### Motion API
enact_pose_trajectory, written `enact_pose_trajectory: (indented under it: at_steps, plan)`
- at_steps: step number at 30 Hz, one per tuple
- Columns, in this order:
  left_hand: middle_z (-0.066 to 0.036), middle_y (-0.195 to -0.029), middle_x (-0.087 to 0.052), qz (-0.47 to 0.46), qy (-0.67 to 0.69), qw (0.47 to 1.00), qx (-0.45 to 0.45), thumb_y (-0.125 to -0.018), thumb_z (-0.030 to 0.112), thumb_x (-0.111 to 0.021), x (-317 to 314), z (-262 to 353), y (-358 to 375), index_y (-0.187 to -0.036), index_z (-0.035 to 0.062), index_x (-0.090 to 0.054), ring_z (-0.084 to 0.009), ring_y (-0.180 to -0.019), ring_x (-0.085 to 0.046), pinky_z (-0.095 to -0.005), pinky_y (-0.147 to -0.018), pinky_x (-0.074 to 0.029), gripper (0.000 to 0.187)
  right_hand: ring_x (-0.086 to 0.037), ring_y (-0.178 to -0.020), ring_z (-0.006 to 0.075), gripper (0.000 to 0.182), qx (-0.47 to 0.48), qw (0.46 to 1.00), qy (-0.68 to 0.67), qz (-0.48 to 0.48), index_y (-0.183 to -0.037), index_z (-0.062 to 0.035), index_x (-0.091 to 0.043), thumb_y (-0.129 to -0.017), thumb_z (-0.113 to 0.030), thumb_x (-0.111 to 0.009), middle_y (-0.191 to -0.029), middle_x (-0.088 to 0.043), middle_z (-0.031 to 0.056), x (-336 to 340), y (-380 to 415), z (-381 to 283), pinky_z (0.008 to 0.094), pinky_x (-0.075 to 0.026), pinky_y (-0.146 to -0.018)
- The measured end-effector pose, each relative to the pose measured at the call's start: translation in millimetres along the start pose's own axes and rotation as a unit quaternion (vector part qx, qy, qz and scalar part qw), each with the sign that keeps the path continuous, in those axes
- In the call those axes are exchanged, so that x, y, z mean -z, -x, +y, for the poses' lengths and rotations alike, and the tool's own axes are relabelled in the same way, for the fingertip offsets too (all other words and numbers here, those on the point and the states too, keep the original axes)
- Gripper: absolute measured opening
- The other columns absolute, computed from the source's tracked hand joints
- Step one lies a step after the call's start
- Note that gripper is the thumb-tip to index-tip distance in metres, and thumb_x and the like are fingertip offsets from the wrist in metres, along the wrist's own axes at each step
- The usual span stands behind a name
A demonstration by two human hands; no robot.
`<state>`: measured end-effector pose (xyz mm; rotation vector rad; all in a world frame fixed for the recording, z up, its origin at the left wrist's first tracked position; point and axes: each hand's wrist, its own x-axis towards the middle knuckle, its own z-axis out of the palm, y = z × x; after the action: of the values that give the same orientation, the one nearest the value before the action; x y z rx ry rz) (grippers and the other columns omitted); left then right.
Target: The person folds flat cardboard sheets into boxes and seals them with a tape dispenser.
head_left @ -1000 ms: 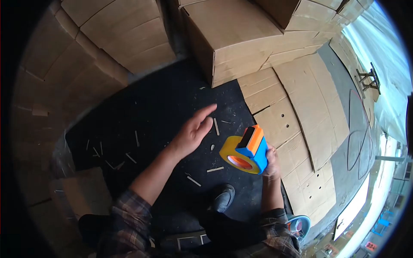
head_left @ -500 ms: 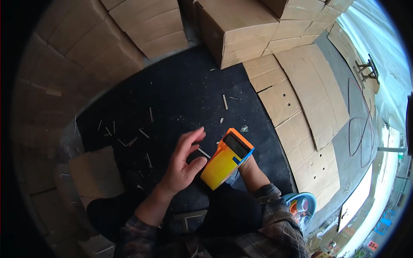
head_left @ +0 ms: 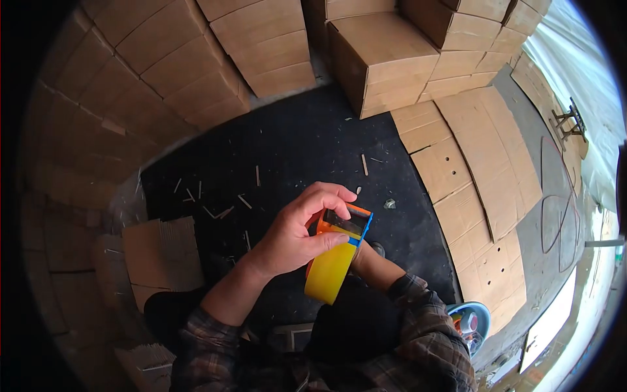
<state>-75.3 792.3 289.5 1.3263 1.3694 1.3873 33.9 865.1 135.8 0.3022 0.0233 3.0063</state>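
Note:
A packing tape dispenser (head_left: 363, 230) with an orange and blue frame carries a wide yellow tape roll (head_left: 326, 274), held in front of my lap. From behind and below, my right hand (head_left: 364, 257) holds it up; the dispenser covers most of those fingers. My left hand (head_left: 294, 232) comes in from the left side. Its thumb lies at the front of the yellow roll and its fingers curl over the dark front opening, closing on the dispenser. Whether a loose tape end is between them, I cannot make out.
Stacked cardboard boxes (head_left: 385, 59) line the back and left. Flattened cardboard sheets (head_left: 486, 163) lie on the right, with a blue basin (head_left: 482, 313) of odds and ends near my right elbow. Small scraps dot the black mat (head_left: 294, 144). Folded cardboard (head_left: 160, 255) stands at left.
My left hand has moved right onto the dispenser's front, its fingers curling over it. Before, it was apart and spread. The head view has shifted slightly.

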Motion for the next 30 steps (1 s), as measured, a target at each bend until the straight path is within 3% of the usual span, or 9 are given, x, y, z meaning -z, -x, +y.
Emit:
enact_pose_trajectory:
  at_steps: [4, 13, 20, 22, 30]
  plan:
    - [-0.011, -0.118, -0.053, 0.008, -0.063, 0.998, -0.012, -0.072, -0.007, -0.072, 0.8, -10.7, -4.9, -0.087, 0.007, -0.055, -0.0204, -0.11, -0.055, -0.0306, -0.089, -0.048, 0.027, -0.057, -0.114, 0.0194, 0.033, -0.011, 1.0, 0.017, 0.004, -0.128, -0.0129, -0.054, -0.095, -0.017, -0.055, -0.126, -0.059, 0.0083, 20.1, -3.8, -3.5, 0.0337, -0.047, -0.099]
    - [-0.012, -0.122, -0.052, 0.036, -0.092, 0.995, 0.006, -0.073, -0.008, -0.07, -2.8, -34.4, -5.1, -0.079, 0.007, -0.055, -0.0213, -0.113, -0.052, -0.0301, -0.087, -0.044, 0.021, -0.057, -0.115, 0.0194, 0.034, -0.016, 0.999, 0.038, 0.022, -0.129, -0.0129, -0.054, -0.095, -0.017, -0.055, -0.127, -0.058, 0.0081, 60.1, 4.7, 2.9, 0.0339, -0.046, -0.1]
    - [-0.016, -0.123, -0.05, 0.03, -0.141, 0.989, -0.017, -0.074, -0.007, -0.069, -5.8, -31.9, 3.9, -0.081, 0.0071, -0.058, -0.0253, -0.113, -0.053, -0.0311, -0.087, -0.046, 0.019, -0.057, -0.115, 0.0194, 0.034, -0.011, 0.997, 0.075, 0.018, -0.129, -0.0128, -0.053, -0.095, -0.017, -0.055, -0.128, -0.058, 0.008, 69.9, 7.7, 6.4, 0.034, -0.046, -0.1]
    - [-0.014, -0.121, -0.049, 0.028, -0.171, 0.983, -0.058, -0.073, -0.007, -0.071, -10.8, -28.2, 4.1, -0.082, 0.0074, -0.06, -0.0247, -0.108, -0.054, -0.0317, -0.087, -0.047, 0.021, -0.057, -0.115, 0.0194, 0.034, -0.009, 0.996, 0.085, 0.019, -0.129, -0.0128, -0.053, -0.095, -0.017, -0.055, -0.128, -0.058, 0.008, 71.7, 9.6, 8.3, 0.034, -0.046, -0.1]
    - [-0.015, -0.123, -0.048, 0.007, -0.198, 0.977, -0.082, -0.072, -0.008, -0.071, -17.2, -20.5, 9.1, -0.083, 0.008, -0.059, -0.0317, -0.117, -0.053, -0.0367, -0.092, -0.051, 0.023, -0.056, -0.116, 0.0194, 0.035, 0.001, 0.991, 0.131, 0.026, -0.13, -0.0128, -0.053, -0.095, -0.017, -0.056, -0.129, -0.057, 0.0078, 73.6, 19.5, 14.2, 0.0342, -0.045, -0.101]
